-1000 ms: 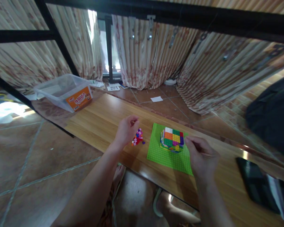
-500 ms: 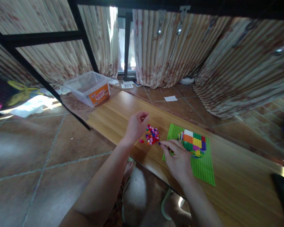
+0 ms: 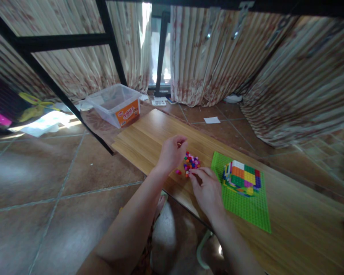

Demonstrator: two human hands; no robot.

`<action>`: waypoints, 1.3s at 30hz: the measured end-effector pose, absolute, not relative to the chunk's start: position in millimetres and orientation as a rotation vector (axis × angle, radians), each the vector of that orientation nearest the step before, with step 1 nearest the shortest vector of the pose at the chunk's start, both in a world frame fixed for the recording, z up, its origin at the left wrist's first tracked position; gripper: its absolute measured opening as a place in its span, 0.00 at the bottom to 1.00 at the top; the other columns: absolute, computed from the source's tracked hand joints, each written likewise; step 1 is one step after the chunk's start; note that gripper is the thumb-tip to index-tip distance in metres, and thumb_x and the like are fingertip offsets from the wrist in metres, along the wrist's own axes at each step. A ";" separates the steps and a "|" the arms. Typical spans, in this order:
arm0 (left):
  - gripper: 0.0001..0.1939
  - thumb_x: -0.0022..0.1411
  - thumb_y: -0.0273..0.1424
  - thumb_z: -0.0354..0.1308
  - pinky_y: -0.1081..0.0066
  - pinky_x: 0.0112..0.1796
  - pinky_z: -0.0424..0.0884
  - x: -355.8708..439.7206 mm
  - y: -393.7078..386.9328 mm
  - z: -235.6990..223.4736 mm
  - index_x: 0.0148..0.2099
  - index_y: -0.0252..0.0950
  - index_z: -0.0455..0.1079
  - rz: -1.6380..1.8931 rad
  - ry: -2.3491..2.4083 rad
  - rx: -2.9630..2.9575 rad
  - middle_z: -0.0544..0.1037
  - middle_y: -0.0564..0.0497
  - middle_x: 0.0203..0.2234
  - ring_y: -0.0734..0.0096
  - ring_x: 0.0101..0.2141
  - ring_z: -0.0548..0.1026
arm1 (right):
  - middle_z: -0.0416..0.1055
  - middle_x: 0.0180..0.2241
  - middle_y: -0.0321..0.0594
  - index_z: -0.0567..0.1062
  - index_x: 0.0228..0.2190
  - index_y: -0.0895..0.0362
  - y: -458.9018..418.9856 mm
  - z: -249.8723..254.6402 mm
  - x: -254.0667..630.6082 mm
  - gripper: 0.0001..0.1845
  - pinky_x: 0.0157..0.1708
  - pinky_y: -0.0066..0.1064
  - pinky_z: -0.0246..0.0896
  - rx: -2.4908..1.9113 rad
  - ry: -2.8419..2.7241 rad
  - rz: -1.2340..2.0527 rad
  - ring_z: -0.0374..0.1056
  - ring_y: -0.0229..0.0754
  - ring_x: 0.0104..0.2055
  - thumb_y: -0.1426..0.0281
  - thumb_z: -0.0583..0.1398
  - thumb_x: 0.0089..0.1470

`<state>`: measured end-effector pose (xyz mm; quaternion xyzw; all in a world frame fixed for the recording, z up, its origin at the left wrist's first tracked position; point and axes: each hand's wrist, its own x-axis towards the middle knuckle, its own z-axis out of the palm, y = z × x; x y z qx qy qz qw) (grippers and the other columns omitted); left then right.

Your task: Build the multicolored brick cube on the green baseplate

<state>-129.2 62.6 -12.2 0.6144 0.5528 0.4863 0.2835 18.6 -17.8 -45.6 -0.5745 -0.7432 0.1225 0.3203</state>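
A small heap of loose coloured bricks [image 3: 191,162] lies on the wooden table [image 3: 143,139]. My left hand [image 3: 171,152] rests curled just left of the heap, fingers closed in a pinch; what it holds is too small to see. My right hand [image 3: 205,188] reaches into the near edge of the heap, fingertips pinched together on the bricks. To the right a multicoloured brick cube [image 3: 242,177] stands on a green baseplate [image 3: 248,208]. One pink brick [image 3: 178,172] lies apart from the heap.
A clear plastic tub [image 3: 116,105] with an orange label sits on the floor beyond the table's far left corner. Striped curtains [image 3: 206,57] hang behind. A black metal frame [image 3: 74,38] crosses the upper left. Tiled floor lies to the left.
My right hand has moved left from beside the brick cube to the loose heap. My left hand stayed by the heap. The view has swung left.
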 end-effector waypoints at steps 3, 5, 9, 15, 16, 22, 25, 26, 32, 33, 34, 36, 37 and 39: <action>0.10 0.60 0.28 0.52 0.75 0.32 0.69 -129.1 62.4 -12.5 0.37 0.34 0.75 1.292 1.482 1.654 0.80 0.50 0.29 0.73 0.30 0.75 | 0.73 0.36 0.45 0.79 0.36 0.56 -13.0 -46.7 12.3 0.13 0.43 0.39 0.62 -1.553 -1.937 0.265 0.67 0.47 0.40 0.66 0.55 0.60; 0.10 0.60 0.28 0.52 0.75 0.32 0.69 -129.4 62.4 -12.3 0.37 0.34 0.76 1.284 1.491 1.652 0.80 0.50 0.30 0.73 0.31 0.75 | 0.72 0.36 0.45 0.79 0.35 0.56 -9.7 -49.0 7.8 0.13 0.43 0.38 0.62 -1.554 -1.939 0.230 0.66 0.47 0.41 0.66 0.55 0.59; 0.10 0.60 0.28 0.53 0.75 0.33 0.70 -131.5 62.6 -11.1 0.39 0.34 0.76 1.290 1.495 1.651 0.80 0.50 0.32 0.72 0.33 0.76 | 0.72 0.38 0.46 0.80 0.35 0.55 -4.8 -57.1 1.2 0.13 0.44 0.39 0.61 -1.568 -1.969 0.165 0.65 0.48 0.43 0.67 0.55 0.59; 0.10 0.60 0.26 0.53 0.74 0.34 0.70 -136.8 63.1 -7.0 0.38 0.34 0.76 1.280 1.517 1.618 0.80 0.50 0.31 0.72 0.32 0.76 | 0.72 0.37 0.45 0.80 0.34 0.54 -8.2 -58.6 -3.0 0.12 0.43 0.40 0.61 -1.530 -1.994 0.163 0.64 0.48 0.42 0.69 0.55 0.58; 0.10 0.60 0.26 0.53 0.74 0.34 0.70 -137.5 63.1 -6.5 0.38 0.34 0.76 1.283 1.519 1.615 0.80 0.50 0.31 0.72 0.32 0.76 | 0.72 0.37 0.45 0.80 0.34 0.54 -9.5 -56.7 -3.7 0.12 0.43 0.40 0.61 -1.524 -2.000 0.177 0.64 0.48 0.42 0.69 0.56 0.57; 0.09 0.60 0.27 0.53 0.73 0.35 0.71 -138.4 62.6 -5.9 0.37 0.34 0.75 1.294 1.516 1.626 0.80 0.50 0.30 0.71 0.32 0.76 | 0.71 0.38 0.44 0.78 0.35 0.54 -13.3 -47.0 -4.5 0.10 0.44 0.41 0.61 -1.539 -2.082 0.251 0.64 0.48 0.41 0.73 0.58 0.51; 0.09 0.60 0.26 0.53 0.73 0.35 0.71 -137.6 62.5 -5.2 0.37 0.34 0.75 1.286 1.524 1.614 0.80 0.50 0.30 0.71 0.33 0.76 | 0.70 0.38 0.44 0.78 0.34 0.54 -12.5 -48.0 -4.1 0.10 0.43 0.42 0.61 -1.541 -2.092 0.242 0.64 0.49 0.41 0.73 0.59 0.49; 0.09 0.60 0.26 0.53 0.73 0.36 0.71 -137.2 62.4 -4.9 0.37 0.34 0.75 1.284 1.522 1.611 0.80 0.50 0.30 0.71 0.33 0.76 | 0.70 0.39 0.44 0.78 0.34 0.54 -12.2 -48.7 -4.3 0.10 0.43 0.42 0.61 -1.541 -2.089 0.233 0.63 0.49 0.42 0.73 0.59 0.49; 0.09 0.60 0.26 0.53 0.72 0.36 0.71 -135.7 61.8 -5.5 0.37 0.34 0.75 1.288 1.512 1.612 0.80 0.50 0.31 0.71 0.33 0.76 | 0.70 0.40 0.45 0.78 0.33 0.53 -10.2 -52.5 -4.7 0.07 0.43 0.43 0.61 -1.528 -2.072 0.203 0.63 0.51 0.44 0.68 0.60 0.53; 0.09 0.60 0.26 0.53 0.72 0.36 0.71 -135.7 61.7 -6.0 0.37 0.34 0.75 1.287 1.514 1.615 0.80 0.50 0.31 0.71 0.33 0.76 | 0.70 0.40 0.45 0.78 0.33 0.53 -9.6 -53.4 -4.3 0.06 0.43 0.43 0.61 -1.522 -2.069 0.209 0.63 0.51 0.44 0.68 0.60 0.53; 0.09 0.60 0.26 0.53 0.72 0.36 0.71 -135.7 61.6 -6.4 0.38 0.34 0.75 1.287 1.516 1.620 0.80 0.50 0.31 0.71 0.33 0.76 | 0.70 0.40 0.45 0.78 0.33 0.53 -9.1 -54.5 -3.9 0.06 0.43 0.42 0.61 -1.515 -2.064 0.215 0.63 0.51 0.43 0.68 0.60 0.54; 0.09 0.60 0.26 0.53 0.73 0.35 0.71 -136.0 61.5 -7.4 0.38 0.34 0.75 1.290 1.514 1.627 0.80 0.50 0.31 0.72 0.32 0.76 | 0.70 0.39 0.44 0.78 0.33 0.53 -7.7 -57.2 -3.2 0.06 0.43 0.42 0.61 -1.499 -2.057 0.229 0.63 0.50 0.43 0.69 0.60 0.54; 0.09 0.60 0.26 0.53 0.74 0.34 0.70 -136.2 61.5 -7.8 0.38 0.34 0.75 1.292 1.509 1.632 0.80 0.50 0.31 0.72 0.31 0.76 | 0.70 0.39 0.44 0.78 0.32 0.53 -7.2 -58.3 -3.0 0.06 0.43 0.41 0.61 -1.492 -2.055 0.234 0.63 0.49 0.43 0.69 0.59 0.55; 0.10 0.60 0.26 0.52 0.74 0.33 0.70 -136.5 61.7 -8.5 0.38 0.34 0.75 1.291 1.496 1.643 0.80 0.51 0.30 0.73 0.30 0.75 | 0.71 0.38 0.44 0.79 0.32 0.54 -6.7 -58.8 -3.1 0.07 0.44 0.41 0.61 -1.488 -2.050 0.243 0.63 0.49 0.42 0.70 0.59 0.56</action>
